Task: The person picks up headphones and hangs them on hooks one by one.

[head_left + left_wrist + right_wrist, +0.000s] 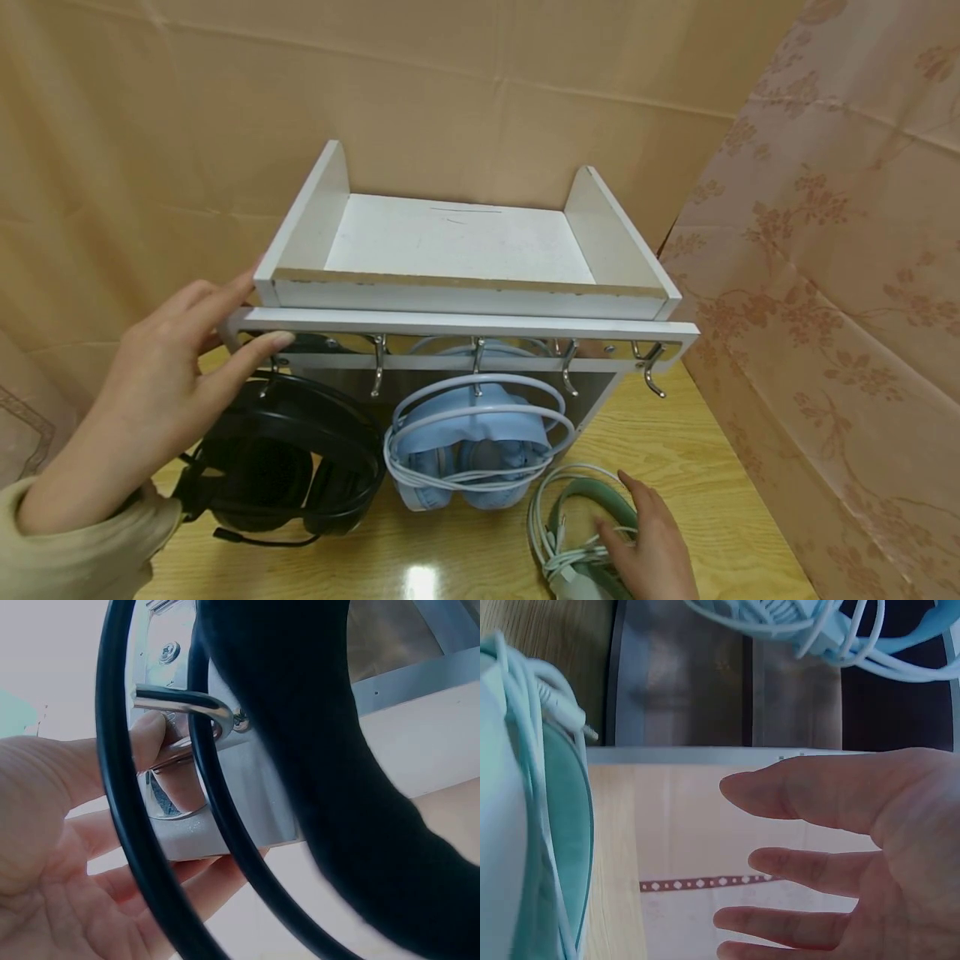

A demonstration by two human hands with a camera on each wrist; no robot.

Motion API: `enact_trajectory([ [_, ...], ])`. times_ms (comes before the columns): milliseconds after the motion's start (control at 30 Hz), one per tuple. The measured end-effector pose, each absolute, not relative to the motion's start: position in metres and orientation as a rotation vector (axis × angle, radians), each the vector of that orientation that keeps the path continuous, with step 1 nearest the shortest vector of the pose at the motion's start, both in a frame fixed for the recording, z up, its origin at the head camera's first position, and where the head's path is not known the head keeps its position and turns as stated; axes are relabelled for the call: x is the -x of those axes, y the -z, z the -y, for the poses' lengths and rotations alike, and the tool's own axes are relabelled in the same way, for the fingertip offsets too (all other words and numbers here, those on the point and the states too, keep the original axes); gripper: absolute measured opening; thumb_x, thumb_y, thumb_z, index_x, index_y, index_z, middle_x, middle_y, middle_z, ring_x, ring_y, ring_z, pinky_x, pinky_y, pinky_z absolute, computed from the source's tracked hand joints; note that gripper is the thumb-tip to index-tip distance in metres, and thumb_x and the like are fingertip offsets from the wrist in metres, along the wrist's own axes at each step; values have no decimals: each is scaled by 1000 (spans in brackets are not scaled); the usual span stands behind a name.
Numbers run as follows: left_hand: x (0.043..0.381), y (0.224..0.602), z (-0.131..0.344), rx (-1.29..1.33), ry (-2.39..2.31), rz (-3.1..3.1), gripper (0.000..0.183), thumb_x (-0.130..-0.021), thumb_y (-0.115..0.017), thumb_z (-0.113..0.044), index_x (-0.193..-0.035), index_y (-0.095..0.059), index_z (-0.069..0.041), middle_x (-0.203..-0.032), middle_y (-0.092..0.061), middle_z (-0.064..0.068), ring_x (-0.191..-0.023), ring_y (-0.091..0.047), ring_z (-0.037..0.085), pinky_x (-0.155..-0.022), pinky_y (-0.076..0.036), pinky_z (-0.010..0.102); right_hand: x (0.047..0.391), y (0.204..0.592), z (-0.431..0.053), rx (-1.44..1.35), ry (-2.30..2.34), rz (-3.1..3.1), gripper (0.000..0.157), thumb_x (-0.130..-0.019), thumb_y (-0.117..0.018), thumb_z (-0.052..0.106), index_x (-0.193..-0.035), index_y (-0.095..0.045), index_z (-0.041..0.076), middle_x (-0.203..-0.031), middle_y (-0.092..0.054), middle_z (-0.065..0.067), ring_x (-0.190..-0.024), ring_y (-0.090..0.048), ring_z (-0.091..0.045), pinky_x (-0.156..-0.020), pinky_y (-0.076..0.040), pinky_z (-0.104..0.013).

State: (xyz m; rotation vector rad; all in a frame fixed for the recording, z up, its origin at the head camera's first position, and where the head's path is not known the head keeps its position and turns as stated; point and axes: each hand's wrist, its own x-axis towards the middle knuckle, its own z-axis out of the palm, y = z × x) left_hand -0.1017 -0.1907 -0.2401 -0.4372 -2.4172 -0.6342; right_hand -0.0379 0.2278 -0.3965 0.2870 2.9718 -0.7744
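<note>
**Two hung, one lying: white hook rack (pixel 472 302), left end gripped**

A plain drape (pixel 450 83) stands beyond both hands; a floral drape (pixel 840 300) bounds the right hand's outer side. The bench (pixel 720 500) extends beneath. The rack spans the area ahead of the hands.

Headphones, three sets. Black headset (pixel 258 475): hung just beside the left hand, its band obstructing the left wrist view. Blue headphones (pixel 476 421): hung between the hands. Green headphones (pixel 600 492): on the bench just beside the right hand, headband arch toward the rack, long axis running roughly from person to rack; white cable (pixel 558 560) overlies them.

Left hand (pixel 165 375): grips the rack end, thumb in front. Right hand (pixel 652 542): fingers extended, holding nothing.

Hooks (pixel 378 367): five along the front. Plug (pixel 566 712): one visible, left in the right wrist view.
</note>
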Motion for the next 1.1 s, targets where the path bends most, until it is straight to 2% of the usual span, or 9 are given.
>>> enact_trajectory([
  [267, 102, 241, 191, 460, 650, 2371, 52, -78, -75, -20, -125, -58, -8, -85, -55, 5, -70, -36, -2, -56, -29, 14, 38, 399, -239, -352, 729, -2944, 64, -83, -67, 25, -135, -41, 0, -131, -46, -28, -117, -45, -46, -90, -41, -55],
  [700, 103, 242, 191, 454, 658, 2367, 52, -77, -75, -20, -125, -58, -7, -86, -56, 5, -70, -37, -2, -58, -30, 14, 37, 404, -249, -370, 687, -2929, 66, -84, -66, 27, -135, -39, -4, -131, -44, -32, -117, -43, -48, -91, -40, -56],
  [967, 102, 240, 191, 448, 642, 2384, 56, -77, -75, -19, -128, -56, -8, -87, -57, 5, -70, -39, 0, -57, -31, 13, 39, 410, -261, -423, 689, -2818, 71, -86, -63, 32, -138, -33, -5, -134, -36, -36, -118, -38, -52, -89, -39, -59],
  [1100, 102, 240, 191, 443, 617, 2404, 57, -77, -75, -20, -129, -55, -8, -87, -57, 6, -68, -40, 6, -53, -30, 18, 39, 412, -266, -439, 680, -2773, 76, -86, -62, 39, -139, -31, -6, -135, -33, -37, -118, -37, -54, -89, -39, -60],
])
